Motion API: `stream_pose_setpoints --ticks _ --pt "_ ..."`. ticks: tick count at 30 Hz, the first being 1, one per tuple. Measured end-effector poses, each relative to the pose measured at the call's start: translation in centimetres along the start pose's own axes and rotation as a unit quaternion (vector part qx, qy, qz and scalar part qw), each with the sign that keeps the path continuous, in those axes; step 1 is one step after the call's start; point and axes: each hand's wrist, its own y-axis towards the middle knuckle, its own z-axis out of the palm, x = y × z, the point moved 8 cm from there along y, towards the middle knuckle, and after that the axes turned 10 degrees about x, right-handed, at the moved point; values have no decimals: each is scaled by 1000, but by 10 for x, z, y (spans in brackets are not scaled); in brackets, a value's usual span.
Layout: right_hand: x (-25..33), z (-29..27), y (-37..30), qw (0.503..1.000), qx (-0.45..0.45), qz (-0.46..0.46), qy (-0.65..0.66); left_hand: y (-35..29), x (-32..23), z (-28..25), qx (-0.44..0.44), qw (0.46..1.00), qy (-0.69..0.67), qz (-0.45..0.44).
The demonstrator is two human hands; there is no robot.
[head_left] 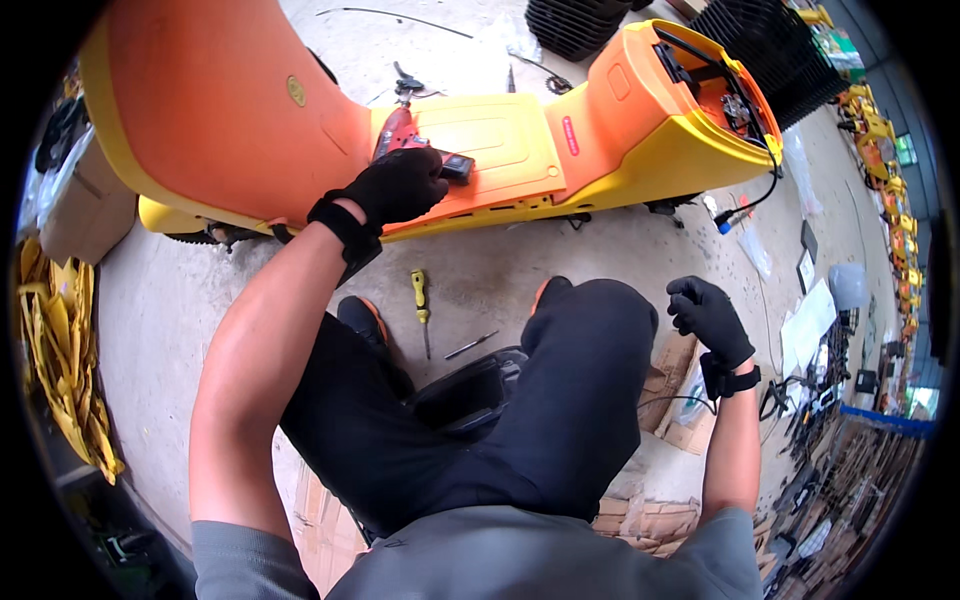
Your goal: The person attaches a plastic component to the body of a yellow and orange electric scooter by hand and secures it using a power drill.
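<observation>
Workshop floor (170, 320), and a scooter (490, 125) with one end uncovered

Grey concrete is around the work, with cardboard (690, 425) near the person and yellow sheets (55, 360) piled at the far left. The scooter, orange and yellow, lies across the upper part of the view, in front of the person's knees.

The left hand (405, 185), in a black glove, grasps the red drill (398, 132) by its handle, over the footboard (515, 155). Whether the tip touches any screw, I cannot tell. The right hand (705, 312), also gloved, is held apart from the scooter, above the floor; its fingers are curled in a loose fist. I see nothing in it, but a small piece could be hidden inside.

As I judge, the work stands at a middle stage. The large orange panels and the footboard sit in their places, so this part seems mostly done. At the right end the opening (722, 90) has no cover and shows parts inside, and a cable with a blue plug (725, 226) hangs out, unconnected; these seem to be left. How many screws are fixed is too small to see.

The yellow screwdriver (420, 290) and a thin rod (471, 344) lie on the floor between the feet, both unused at this moment.
</observation>
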Motion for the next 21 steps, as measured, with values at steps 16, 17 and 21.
stream_pose_setpoints --ticks 16,17,21 --pt "271 174 184 826 52 -382 -410 -48 74 -8 -25 991 71 -112" --pt "266 188 187 816 59 -400 -413 -49 73 -7 -26 990 71 -117" --pt "255 245 168 749 66 -464 -467 -56 65 -4 -25 994 54 -96"
